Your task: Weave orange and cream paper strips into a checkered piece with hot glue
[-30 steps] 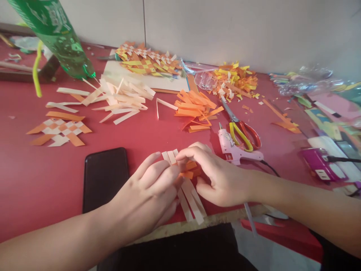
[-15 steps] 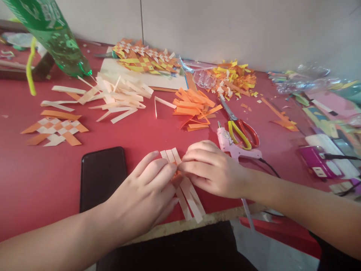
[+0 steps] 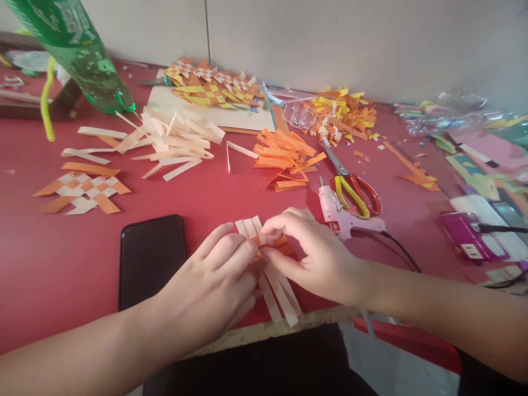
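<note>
Between my hands, near the front edge of the table, lies a piece of woven paper strips. Its cream strips [image 3: 284,297] run toward me and away, and orange strips [image 3: 285,246] cross them. My left hand [image 3: 225,275] is closed over the left side of the weave, its fingertips hiding part of the crossing. From the right, my right hand [image 3: 315,250] pinches at the middle of the weave with thumb and index finger. Behind lie a pile of loose orange strips [image 3: 284,157] and a pile of cream strips [image 3: 169,137].
A black phone [image 3: 152,264] lies left of my left hand. A pink glue gun [image 3: 342,212] and scissors [image 3: 350,187] lie beyond my right hand. A woven paper fish [image 3: 84,190] sits at left; a green bottle [image 3: 93,66] stands behind it. A purple adapter [image 3: 470,236] is at right.
My right hand has turned and its fingers have curled, with thumb and index finger now pinching. More of the orange strips shows under it. My left hand has stayed in place.
</note>
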A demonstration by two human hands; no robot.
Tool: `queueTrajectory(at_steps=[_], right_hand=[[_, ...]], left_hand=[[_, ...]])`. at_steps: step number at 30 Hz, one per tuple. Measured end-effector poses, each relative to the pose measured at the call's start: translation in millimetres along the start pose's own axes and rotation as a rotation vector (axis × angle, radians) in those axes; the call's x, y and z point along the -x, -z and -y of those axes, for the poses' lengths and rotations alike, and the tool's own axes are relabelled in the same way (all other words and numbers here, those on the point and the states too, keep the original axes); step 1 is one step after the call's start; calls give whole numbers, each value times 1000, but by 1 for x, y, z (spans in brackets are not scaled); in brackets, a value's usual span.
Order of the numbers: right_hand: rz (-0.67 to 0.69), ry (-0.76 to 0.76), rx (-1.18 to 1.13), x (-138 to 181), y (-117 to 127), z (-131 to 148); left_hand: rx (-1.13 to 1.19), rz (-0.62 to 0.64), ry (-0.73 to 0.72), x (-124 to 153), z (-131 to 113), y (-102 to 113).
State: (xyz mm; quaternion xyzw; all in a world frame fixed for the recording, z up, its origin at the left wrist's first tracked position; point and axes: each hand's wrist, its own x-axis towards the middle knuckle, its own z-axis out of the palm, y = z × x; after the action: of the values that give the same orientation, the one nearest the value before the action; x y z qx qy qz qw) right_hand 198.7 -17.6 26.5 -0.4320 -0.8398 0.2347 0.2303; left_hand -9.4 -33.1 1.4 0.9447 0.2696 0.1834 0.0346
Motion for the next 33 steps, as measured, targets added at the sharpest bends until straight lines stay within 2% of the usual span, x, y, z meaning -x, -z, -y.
queueTrajectory(at_steps=[7, 14, 20, 33], right_hand=[[-35, 35, 171, 8, 4, -14], [-20, -146, 35, 8, 2, -14], [-72, -188, 82, 7, 2, -16], [-26, -142, 187, 9, -1, -23]], left_hand=[[19, 45, -15, 0, 1, -4], [35, 63, -25, 0, 1, -3], [30, 53, -19, -2, 1, -2], [20, 45, -69, 1, 3, -2]])
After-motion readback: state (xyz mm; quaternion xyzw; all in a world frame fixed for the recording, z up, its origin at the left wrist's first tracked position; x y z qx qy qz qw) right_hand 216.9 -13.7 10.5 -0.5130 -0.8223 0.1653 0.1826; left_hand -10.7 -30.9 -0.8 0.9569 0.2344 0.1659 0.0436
